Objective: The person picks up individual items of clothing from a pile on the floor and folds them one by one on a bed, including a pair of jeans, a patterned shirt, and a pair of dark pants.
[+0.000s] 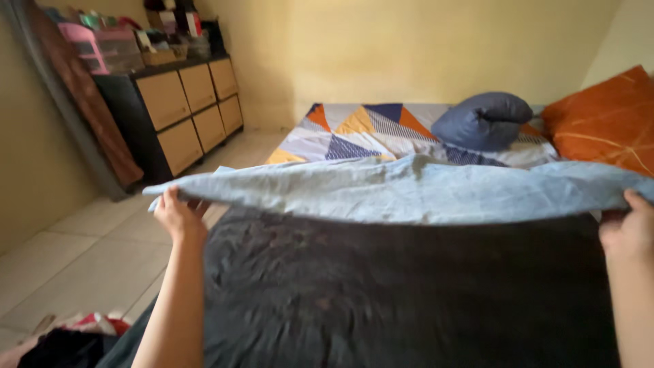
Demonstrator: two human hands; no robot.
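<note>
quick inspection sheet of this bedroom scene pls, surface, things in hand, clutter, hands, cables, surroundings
surface: mattress on the tiled floor with a geometric patterned sheet; its near part is hidden behind the held cloth.
job's things: light blue sheet held up and stretched wide, its dark underside hanging toward the camera.
clutter: blue pillow and orange pillow at the head of the mattress; pile of clothes on the floor, lower left.
grippers: left hand grips the sheet's left edge; right hand grips the right edge.
cables: nothing seen.
surroundings: yellow walls; black dresser with wooden drawer fronts, boxes and containers on top.
</note>
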